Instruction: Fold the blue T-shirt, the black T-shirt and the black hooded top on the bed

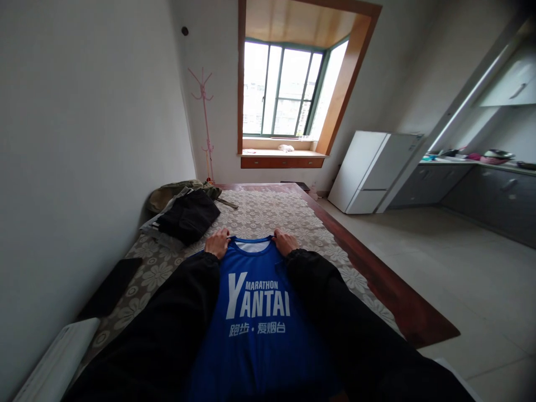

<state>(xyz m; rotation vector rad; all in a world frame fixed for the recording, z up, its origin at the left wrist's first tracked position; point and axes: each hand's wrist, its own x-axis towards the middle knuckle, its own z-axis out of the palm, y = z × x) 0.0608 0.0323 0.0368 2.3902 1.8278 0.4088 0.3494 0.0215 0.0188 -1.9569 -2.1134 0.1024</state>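
- The black-clad left arm point(167, 312) is stretching from the lower left of the frame up toward the middle.
- The right arm point(355, 318), clad alike, is reaching in from the lower right, so that the two are converging as they are rising.
- The left hand point(216, 243) is showing its back a little left of centre, below mid-height, and its fingers are curling inward in a pinch.
- The right hand point(286, 242) is mirroring it a little right of centre, pinching likewise.
- Both hands are lying about level, apart from each other.
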